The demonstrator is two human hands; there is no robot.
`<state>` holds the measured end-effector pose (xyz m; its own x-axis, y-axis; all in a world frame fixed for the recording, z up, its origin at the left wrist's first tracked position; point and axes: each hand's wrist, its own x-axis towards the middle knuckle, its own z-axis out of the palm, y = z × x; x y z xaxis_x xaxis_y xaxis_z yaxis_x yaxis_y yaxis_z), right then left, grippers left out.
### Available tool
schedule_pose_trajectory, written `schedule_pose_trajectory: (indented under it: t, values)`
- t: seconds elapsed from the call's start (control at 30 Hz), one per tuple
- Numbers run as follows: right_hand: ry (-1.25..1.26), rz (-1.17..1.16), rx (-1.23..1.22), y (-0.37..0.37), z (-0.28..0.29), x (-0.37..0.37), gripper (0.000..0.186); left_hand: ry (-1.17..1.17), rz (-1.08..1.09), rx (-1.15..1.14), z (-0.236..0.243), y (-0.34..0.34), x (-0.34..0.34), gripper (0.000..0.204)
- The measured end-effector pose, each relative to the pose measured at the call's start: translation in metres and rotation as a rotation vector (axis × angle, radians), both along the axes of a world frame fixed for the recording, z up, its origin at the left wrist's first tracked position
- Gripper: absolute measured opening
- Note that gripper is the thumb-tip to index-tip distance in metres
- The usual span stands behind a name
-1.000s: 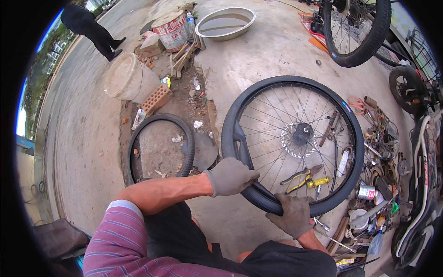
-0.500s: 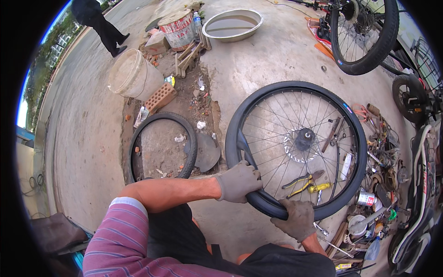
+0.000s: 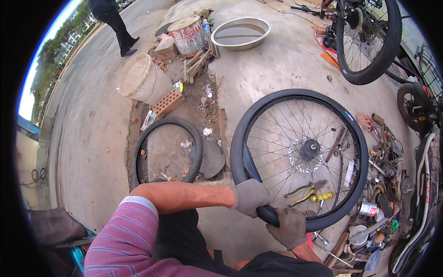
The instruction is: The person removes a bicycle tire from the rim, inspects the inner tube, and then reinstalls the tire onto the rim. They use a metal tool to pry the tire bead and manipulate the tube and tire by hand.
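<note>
A bicycle wheel (image 3: 311,150) with thin spokes and a toothed disc rests over the concrete in front of me. Its black tire (image 3: 239,154) bulges off the rim along the near left side, where a dark strip shows inside. My left hand (image 3: 250,197), in a grey glove, is closed around the tire at the lower left. Close beside it, my right hand (image 3: 288,228), in a dirtier glove, grips the tire at the bottom, fingers curled over it. Pliers with yellow and black handles (image 3: 304,192) and a yellow-handled tool (image 3: 322,197) are seen through the spokes.
Assorted tools and parts (image 3: 383,184) crowd the right side. A loose tire (image 3: 198,154) lies left of the wheel, near a perforated brick (image 3: 168,102) and a bucket (image 3: 144,78). Farther off are a water basin (image 3: 241,45), an upturned bicycle (image 3: 392,41) and a standing person (image 3: 117,27).
My right hand has slid left along the tire, closing the gap to my left hand. Less of the tire's left side bulges inward. The whole view has shifted slightly.
</note>
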<state>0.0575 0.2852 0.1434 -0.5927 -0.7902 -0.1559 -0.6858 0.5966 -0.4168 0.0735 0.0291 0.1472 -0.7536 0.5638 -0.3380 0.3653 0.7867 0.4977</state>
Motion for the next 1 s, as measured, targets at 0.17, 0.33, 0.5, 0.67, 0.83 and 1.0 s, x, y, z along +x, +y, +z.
schedule_pose_trajectory:
  t: [0.17,0.33,0.5,0.67,0.83,1.0]
  values:
    - [0.028,0.009,-0.089,0.006,-0.001,-0.003,0.053,0.172,0.056,0.069,0.013,-0.010,0.014,0.064]
    - [0.008,0.013,-0.150,0.009,0.004,-0.006,0.056,0.454,-0.002,0.036,0.013,-0.039,0.013,0.080]
    - [0.023,-0.002,-0.149,0.010,0.014,-0.009,0.060,0.319,0.005,0.014,0.008,-0.041,0.007,0.049]
    - [0.028,-0.030,-0.125,0.002,0.022,-0.009,0.059,0.253,-0.003,0.002,0.007,-0.027,0.004,0.033]
    - [-0.001,-0.042,-0.137,-0.007,0.015,-0.005,0.058,0.071,0.047,0.113,-0.001,-0.009,0.004,0.033]
    - [0.015,-0.003,-0.138,-0.004,0.008,-0.005,0.057,-0.012,0.028,0.115,-0.006,-0.009,0.004,0.042]
